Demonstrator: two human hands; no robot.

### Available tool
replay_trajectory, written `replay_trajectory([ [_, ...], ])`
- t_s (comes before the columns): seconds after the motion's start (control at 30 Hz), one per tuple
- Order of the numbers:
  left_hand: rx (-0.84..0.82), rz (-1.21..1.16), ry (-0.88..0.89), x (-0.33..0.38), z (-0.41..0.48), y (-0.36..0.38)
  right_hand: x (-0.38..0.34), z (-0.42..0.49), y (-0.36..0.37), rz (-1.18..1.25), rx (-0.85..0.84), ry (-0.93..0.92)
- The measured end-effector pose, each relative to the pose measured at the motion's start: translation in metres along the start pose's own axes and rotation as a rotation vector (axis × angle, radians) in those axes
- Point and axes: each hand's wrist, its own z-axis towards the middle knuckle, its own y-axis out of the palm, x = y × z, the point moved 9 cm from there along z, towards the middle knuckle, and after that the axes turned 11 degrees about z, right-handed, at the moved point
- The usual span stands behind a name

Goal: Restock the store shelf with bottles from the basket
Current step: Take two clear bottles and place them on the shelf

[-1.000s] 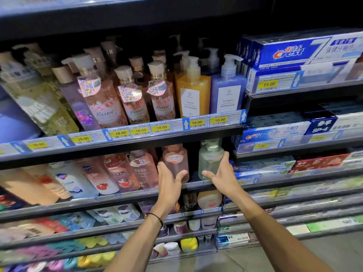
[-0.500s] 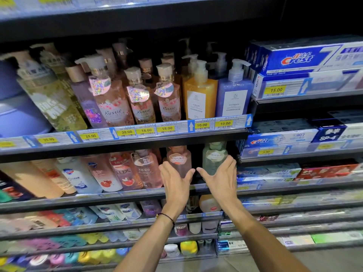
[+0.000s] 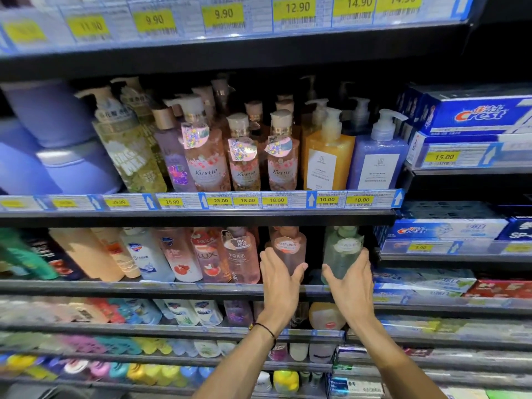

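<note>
Two hands at the shelf [image 3: 172, 287] across mid-frame. Left hand [image 3: 280, 280], dark band at wrist: grip wrapped round the lower part of a pink bottle [image 3: 289, 247], thumb on its right side. Right hand [image 3: 352, 286]: grip curled round a pale green bottle [image 3: 342, 250], thumb left, fingers right. Both bottles upright, apart from each other, bases hidden behind the hands. Row of pink and white bottles [image 3: 201, 254] just left of them. Toothpaste boxes [image 3: 472, 116] upper right.
</note>
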Motion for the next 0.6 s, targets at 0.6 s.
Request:
replay_trajectory([
  [0.6,0.652,0.535,0.890,0.185,-0.026,-0.286,-0.304,-0.052,-0.107,-0.022,-0.054,-0.985],
])
